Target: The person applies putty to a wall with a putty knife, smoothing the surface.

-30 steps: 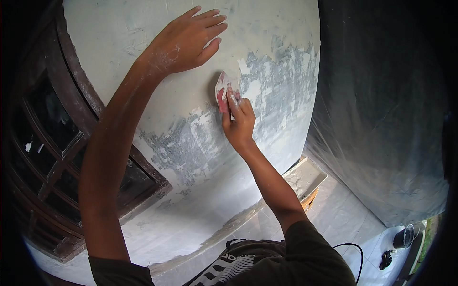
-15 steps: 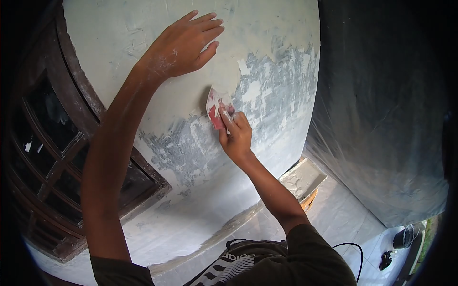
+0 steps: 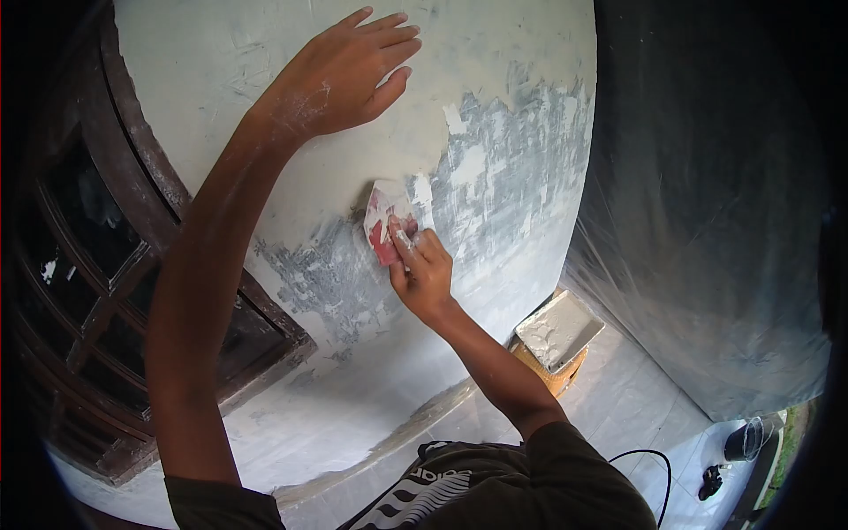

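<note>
My right hand (image 3: pixel 424 276) grips a red scraper (image 3: pixel 382 231) smeared with white paste, its blade against the wall (image 3: pixel 495 177). Around the blade, smooth pale plaster above meets a rough grey-blue patch below. Higher up, my left hand (image 3: pixel 349 72) rests near the plastered surface with its fingers spread and nothing in it. White dust marks its wrist.
A brown wooden window frame (image 3: pixel 168 221) with dark panes is at the left. Low on the right, a tray of white paste (image 3: pixel 558 331) sits on an orange-yellow stand (image 3: pixel 565 375). Plastic sheeting (image 3: pixel 707 291) hangs at the right, near a dark bucket (image 3: pixel 744 442).
My right hand has moved down and slightly left along the wall with the scraper. My left hand has hardly moved. More of the tray and its stand shows.
</note>
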Demonstrator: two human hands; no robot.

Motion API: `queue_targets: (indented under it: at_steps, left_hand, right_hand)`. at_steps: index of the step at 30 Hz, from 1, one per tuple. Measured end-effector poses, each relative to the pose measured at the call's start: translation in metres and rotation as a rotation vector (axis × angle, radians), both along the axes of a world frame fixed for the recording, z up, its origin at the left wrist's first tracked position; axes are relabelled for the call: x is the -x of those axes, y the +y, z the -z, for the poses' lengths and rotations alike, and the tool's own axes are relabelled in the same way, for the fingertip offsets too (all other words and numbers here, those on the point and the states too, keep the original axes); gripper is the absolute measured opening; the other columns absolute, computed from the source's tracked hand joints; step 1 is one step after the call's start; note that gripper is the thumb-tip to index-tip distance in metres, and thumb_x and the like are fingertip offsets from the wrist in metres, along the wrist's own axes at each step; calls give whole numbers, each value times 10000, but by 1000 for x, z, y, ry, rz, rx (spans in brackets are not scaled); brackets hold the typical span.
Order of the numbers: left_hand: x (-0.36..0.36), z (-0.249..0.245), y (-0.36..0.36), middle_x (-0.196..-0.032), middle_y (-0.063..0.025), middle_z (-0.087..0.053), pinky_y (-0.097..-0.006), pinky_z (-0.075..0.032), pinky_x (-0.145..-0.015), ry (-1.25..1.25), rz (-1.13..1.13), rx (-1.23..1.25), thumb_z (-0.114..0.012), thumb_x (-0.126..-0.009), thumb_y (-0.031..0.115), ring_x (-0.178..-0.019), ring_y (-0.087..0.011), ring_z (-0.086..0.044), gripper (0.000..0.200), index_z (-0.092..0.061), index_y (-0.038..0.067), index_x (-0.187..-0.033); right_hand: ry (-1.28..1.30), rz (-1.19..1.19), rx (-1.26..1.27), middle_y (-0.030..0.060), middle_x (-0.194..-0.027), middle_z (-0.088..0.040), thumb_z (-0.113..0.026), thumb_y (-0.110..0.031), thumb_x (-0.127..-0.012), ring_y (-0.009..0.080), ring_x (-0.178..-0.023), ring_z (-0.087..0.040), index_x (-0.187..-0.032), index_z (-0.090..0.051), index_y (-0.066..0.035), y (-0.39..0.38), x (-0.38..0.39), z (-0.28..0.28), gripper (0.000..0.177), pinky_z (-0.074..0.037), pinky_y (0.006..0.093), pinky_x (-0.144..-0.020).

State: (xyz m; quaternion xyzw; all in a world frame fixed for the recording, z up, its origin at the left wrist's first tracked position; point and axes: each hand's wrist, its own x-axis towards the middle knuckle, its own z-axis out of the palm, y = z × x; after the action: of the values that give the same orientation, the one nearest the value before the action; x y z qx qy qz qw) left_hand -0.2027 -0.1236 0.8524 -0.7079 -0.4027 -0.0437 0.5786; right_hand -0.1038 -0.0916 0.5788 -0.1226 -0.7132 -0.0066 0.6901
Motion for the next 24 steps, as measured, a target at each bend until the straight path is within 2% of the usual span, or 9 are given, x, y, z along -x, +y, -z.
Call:
queue_targets:
  at_steps: [1,3,6,9,14,16,18,21,24]
  left_hand:
    - [-1,-3,-3,-1411,-113,-560,-435,-300,-1186,-1,-1,6,-544,-985,202,-1346,-270,-489,376,-593,84,-1338]
    - [-5,-12,-8,-1330,-215,-591,-485,-319,-1153,-67,139,194,-531,-946,194,-1324,-336,-484,390,-598,-60,-1235]
    - [-6,-11,-6,-1314,-212,-603,-488,-325,-1149,-73,147,206,-533,-943,186,-1315,-337,-493,378,-605,-60,-1222]
    - [-3,-1,2,-1410,-116,-561,-437,-300,-1186,-10,21,5,-538,-987,196,-1346,-271,-488,375,-591,80,-1339]
    - [-3,-5,3,-1406,-119,-563,-438,-300,-1186,-6,75,8,-544,-982,188,-1343,-270,-490,376,-592,72,-1336]
    - [-5,-6,-2,-1405,-120,-564,-439,-302,-1185,-5,102,20,-546,-979,184,-1341,-270,-493,375,-593,70,-1334]
    - [-14,-13,-9,-1310,-212,-605,-488,-322,-1151,-65,166,192,-532,-941,179,-1314,-338,-493,376,-605,-62,-1220]
    - [-13,-2,3,-1404,-122,-565,-439,-308,-1182,1,66,15,-551,-976,184,-1333,-275,-502,374,-598,71,-1329]
    - [-14,0,7,-1403,-123,-565,-440,-314,-1178,6,76,5,-555,-975,185,-1324,-280,-511,370,-603,72,-1324]
  right_hand:
    - [68,37,9,107,-805,-549,-665,88,-694,270,-714,-531,-1246,-647,2,11,-1,-16,559,-488,356,-629]
    - [148,150,-20,115,-823,-558,-672,72,-714,287,-738,-546,-1265,-632,-4,37,0,-48,558,-493,374,-661]
    - [119,252,-86,121,-843,-565,-668,67,-717,307,-775,-563,-1289,-612,-12,54,9,-61,580,-495,399,-691]
    - [-32,126,-44,121,-813,-525,-651,77,-688,307,-745,-540,-1307,-601,-12,29,21,-21,628,-476,399,-651]
    - [58,-55,-80,91,-766,-454,-639,91,-669,270,-697,-495,-1281,-630,-5,4,4,8,620,-441,369,-604]
    - [106,37,-81,102,-796,-530,-663,103,-688,272,-708,-501,-1259,-637,7,35,-8,-20,579,-451,358,-618]
    - [136,133,12,149,-956,-619,-651,71,-725,318,-797,-562,-1267,-625,-7,61,-16,-46,548,-504,405,-706]
    - [89,183,68,182,-990,-634,-660,56,-727,362,-920,-611,-1238,-628,4,82,-11,-60,515,-529,421,-806]
    - [81,210,-51,162,-932,-626,-653,62,-727,360,-895,-612,-1261,-616,9,64,7,-32,538,-531,431,-783]
